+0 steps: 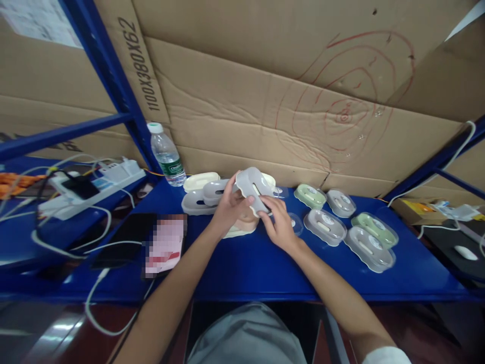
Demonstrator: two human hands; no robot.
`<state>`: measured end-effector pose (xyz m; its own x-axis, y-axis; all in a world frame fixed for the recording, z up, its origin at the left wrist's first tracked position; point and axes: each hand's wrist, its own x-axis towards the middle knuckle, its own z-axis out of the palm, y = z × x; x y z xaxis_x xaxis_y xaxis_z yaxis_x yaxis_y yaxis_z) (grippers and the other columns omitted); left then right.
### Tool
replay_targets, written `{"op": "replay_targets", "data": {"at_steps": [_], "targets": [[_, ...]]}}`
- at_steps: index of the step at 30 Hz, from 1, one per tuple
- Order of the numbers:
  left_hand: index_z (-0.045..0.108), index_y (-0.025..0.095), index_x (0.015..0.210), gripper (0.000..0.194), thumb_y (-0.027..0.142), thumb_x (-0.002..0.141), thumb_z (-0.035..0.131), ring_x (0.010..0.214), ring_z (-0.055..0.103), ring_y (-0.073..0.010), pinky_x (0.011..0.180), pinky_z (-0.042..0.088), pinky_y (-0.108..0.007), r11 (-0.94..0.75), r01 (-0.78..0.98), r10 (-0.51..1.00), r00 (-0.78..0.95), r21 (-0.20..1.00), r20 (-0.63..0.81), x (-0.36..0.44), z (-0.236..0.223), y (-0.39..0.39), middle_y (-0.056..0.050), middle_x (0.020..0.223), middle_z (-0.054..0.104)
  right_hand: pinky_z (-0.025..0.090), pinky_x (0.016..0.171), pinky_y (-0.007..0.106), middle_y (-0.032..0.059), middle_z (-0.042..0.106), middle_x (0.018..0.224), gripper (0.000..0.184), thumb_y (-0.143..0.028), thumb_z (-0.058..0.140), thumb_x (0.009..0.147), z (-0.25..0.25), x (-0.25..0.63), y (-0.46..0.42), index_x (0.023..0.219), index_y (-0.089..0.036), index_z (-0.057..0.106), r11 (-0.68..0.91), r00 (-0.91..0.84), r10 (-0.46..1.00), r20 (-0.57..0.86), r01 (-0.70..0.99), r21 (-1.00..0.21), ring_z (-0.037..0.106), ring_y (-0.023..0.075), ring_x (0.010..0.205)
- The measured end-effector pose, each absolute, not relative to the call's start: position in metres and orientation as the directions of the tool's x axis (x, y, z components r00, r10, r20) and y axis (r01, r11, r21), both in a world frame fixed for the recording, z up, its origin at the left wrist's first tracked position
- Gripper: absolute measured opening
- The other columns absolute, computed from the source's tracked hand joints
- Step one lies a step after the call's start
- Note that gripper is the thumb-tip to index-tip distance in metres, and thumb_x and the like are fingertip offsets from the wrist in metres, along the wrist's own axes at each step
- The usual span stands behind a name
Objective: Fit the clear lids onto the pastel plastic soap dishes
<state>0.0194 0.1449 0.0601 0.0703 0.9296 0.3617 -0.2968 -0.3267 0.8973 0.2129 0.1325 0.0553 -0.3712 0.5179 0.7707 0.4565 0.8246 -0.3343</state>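
Observation:
A grey oval plastic dish (pixel 253 181) with a long slot is held tilted above the table between my two hands. My left hand (pixel 229 210) grips its left side, thumb at the lower edge. My right hand (pixel 278 220) has its fingers closed on the lower right part, near a pale strip in the slot. Behind my left hand lie more grey dishes (pixel 195 202) and a cream dish (pixel 200 180). A pinkish-beige piece (pixel 246 225) sits below the held dish, partly hidden by my hands. Clear plastic covers (pixel 296 224) lie beside my right hand.
To the right stand several dishes under clear covers, including a grey one (pixel 325 227) and a green one (pixel 310 195). A water bottle (pixel 166 154) stands at the back left. A phone (pixel 165 245), cables and a power strip (pixel 94 187) occupy the left. Cardboard (pixel 227 111) walls the back.

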Motion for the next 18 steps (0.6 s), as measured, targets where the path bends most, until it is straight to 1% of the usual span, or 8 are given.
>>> {"op": "replay_targets", "data": {"at_steps": [2,5,7,9,11,13,15,18], "targets": [[0.032,0.031,0.159,0.096,0.044,0.082,0.087,0.124,0.067,-0.0271,0.102,0.056,-0.042,-0.327,-0.306,0.934,0.041,0.894,0.356,0.019,0.061,0.145,-0.012,0.137,0.068,0.049,0.111,0.047,0.0093,0.07,0.136,0.036,-0.034,0.052,0.108,0.055,0.207,0.129,0.143,-0.029,0.057,0.809,-0.32,0.555,0.767,0.424,-0.408,0.064,0.026,0.129],[0.032,0.031,0.158,0.098,0.042,0.079,0.089,0.122,0.068,-0.0271,0.098,0.059,-0.041,-0.307,-0.318,0.943,0.023,0.897,0.331,0.02,0.063,0.143,-0.012,0.136,0.068,0.052,0.107,0.043,0.009,0.072,0.131,0.032,-0.038,0.052,0.108,0.056,0.207,0.132,0.136,-0.026,0.062,0.764,-0.214,0.625,0.751,0.367,-0.531,0.067,0.0247,0.123],[0.032,0.032,0.158,0.099,0.041,0.078,0.089,0.119,0.07,-0.0275,0.094,0.061,-0.041,-0.28,-0.345,0.952,0.023,0.896,0.306,0.021,0.064,0.143,-0.013,0.137,0.068,0.054,0.105,0.041,0.0093,0.072,0.129,0.033,-0.041,0.051,0.108,0.057,0.211,0.136,0.133,-0.024,0.064,0.721,-0.123,0.67,0.732,0.342,-0.603,0.068,0.0241,0.12],[0.036,0.032,0.156,0.094,0.042,0.079,0.088,0.114,0.072,-0.027,0.09,0.062,-0.04,-0.277,-0.371,0.957,-0.02,0.886,0.291,0.018,0.065,0.146,-0.012,0.135,0.07,0.054,0.104,0.04,0.0101,0.072,0.13,0.035,-0.043,0.05,0.108,0.059,0.217,0.142,0.133,-0.023,0.063,0.683,-0.023,0.692,0.721,0.343,-0.645,0.068,0.024,0.12],[0.045,0.03,0.15,0.082,0.043,0.08,0.087,0.108,0.074,-0.0246,0.087,0.062,-0.037,-0.322,-0.376,0.947,-0.145,0.869,0.288,0.011,0.065,0.154,-0.01,0.127,0.072,0.053,0.105,0.041,0.011,0.071,0.132,0.038,-0.045,0.049,0.108,0.061,0.227,0.151,0.135,-0.022,0.063,0.648,0.086,0.682,0.727,0.39,-0.654,0.067,0.0246,0.121],[0.051,0.028,0.142,0.071,0.042,0.081,0.085,0.102,0.074,-0.0212,0.087,0.062,-0.034,-0.393,-0.333,0.9,-0.331,0.857,0.283,-0.001,0.066,0.167,-0.007,0.114,0.074,0.05,0.107,0.044,0.0119,0.071,0.132,0.039,-0.046,0.048,0.107,0.059,0.237,0.162,0.134,-0.022,0.063,0.592,0.16,0.664,0.731,0.484,-0.644,0.066,0.0261,0.122],[0.046,0.03,0.143,0.072,0.038,0.082,0.083,0.098,0.074,-0.019,0.085,0.063,-0.032,-0.422,-0.217,0.83,-0.484,0.88,0.279,-0.015,0.066,0.183,-0.003,0.101,0.073,0.048,0.109,0.047,0.0127,0.072,0.13,0.039,-0.046,0.047,0.107,0.054,0.248,0.173,0.132,-0.021,0.065,0.509,0.178,0.682,0.71,0.582,-0.635,0.067,0.0279,0.12],[0.044,0.029,0.146,0.072,0.031,0.083,0.079,0.102,0.074,-0.0186,0.086,0.063,-0.033,-0.39,-0.121,0.813,-0.511,0.913,0.28,-0.032,0.066,0.205,-0.004,0.104,0.072,0.048,0.108,0.051,0.0135,0.074,0.125,0.038,-0.04,0.046,0.105,0.041,0.259,0.188,0.129,-0.019,0.066,0.394,0.139,0.766,0.628,0.67,-0.629,0.069,0.0296,0.114]]}}
